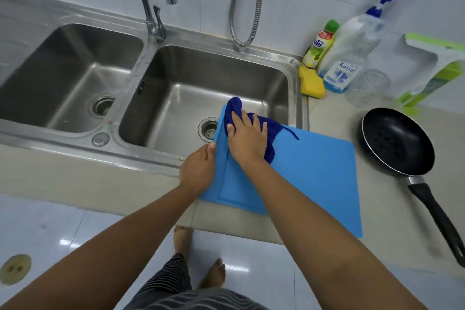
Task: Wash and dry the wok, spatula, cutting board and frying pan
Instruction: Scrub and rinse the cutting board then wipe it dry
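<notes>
Drying step on: left hand (198,171) grip clamped on cutting board (314,171) edge, board flat on surface (382,209), corner over sink (176,70), right hand (247,138) grip apart, pressing cloth (235,106) down; next prob wipe rest, then flip.

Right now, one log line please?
step: wiping cutting board | right hand: presses blue cloth | left hand: holds board edge | frying pan: on counter
</notes>
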Demonstrator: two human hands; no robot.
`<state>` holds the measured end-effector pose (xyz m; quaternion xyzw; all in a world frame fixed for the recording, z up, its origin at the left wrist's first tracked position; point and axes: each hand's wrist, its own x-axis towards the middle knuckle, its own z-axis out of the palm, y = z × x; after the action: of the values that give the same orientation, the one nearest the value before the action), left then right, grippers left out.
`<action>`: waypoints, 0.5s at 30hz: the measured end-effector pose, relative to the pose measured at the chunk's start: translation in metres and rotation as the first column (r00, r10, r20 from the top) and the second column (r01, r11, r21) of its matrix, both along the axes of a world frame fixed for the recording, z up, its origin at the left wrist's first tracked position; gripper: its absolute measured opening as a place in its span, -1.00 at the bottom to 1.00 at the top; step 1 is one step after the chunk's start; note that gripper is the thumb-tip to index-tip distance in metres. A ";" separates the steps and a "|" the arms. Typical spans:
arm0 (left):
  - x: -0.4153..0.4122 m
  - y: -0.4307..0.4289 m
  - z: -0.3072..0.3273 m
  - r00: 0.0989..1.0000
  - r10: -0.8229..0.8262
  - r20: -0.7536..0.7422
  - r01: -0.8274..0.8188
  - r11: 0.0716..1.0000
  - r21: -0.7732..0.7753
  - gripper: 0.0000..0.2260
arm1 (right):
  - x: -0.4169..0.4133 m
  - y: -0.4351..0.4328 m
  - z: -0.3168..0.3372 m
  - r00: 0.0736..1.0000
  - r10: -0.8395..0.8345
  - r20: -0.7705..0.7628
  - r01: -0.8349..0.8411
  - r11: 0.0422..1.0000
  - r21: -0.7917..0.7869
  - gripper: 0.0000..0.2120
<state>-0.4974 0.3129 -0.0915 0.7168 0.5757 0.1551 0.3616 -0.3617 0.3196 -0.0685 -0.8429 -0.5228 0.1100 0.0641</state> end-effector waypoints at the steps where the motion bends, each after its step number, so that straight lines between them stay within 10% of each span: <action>1: 0.000 0.000 0.001 1.000 0.007 0.012 -0.007 1.000 -0.009 -0.56 | -0.003 -0.007 0.001 1.000 0.018 -0.012 -0.018 1.000 0.003 -0.54; 15: 0.003 -0.004 0.004 0.995 0.075 0.072 -0.073 0.997 -0.032 -0.49 | -0.053 -0.144 0.000 0.973 0.223 -0.056 -0.224 0.974 -0.024 -0.51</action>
<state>-0.4942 0.3088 -0.0872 0.6835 0.5904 0.1859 0.3869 -0.4144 0.1757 -0.0684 -0.7764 -0.6108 0.1465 0.0524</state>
